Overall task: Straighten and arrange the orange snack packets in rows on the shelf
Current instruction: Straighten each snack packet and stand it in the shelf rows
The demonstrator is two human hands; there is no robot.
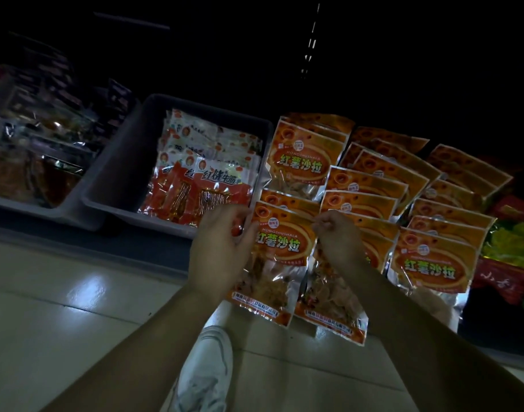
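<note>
Since the light is dim, we see the far part of the shelf point(165, 254) only as black. From the head view, our left hand point(222, 248) holds the left side of the front packet point(272, 254), with the thumb on top and the fingers curled behind it. Our right hand point(335, 236) has its fingers curled tight and pinches the top right corner of the same packet. This packet hangs out past the front edge of the shelf. The other orange packets point(373, 185) lie in rows on the shelf, one over the next, and our right arm hides part of them. Just left stands a grey tray point(121, 162) of red and white packets point(204, 179). A second tray point(17, 200) is too dark to make out. Green and red bags point(513, 248) are cut off at the right. Below, a white shoe point(207, 367) stands on the floor point(61, 292).
</note>
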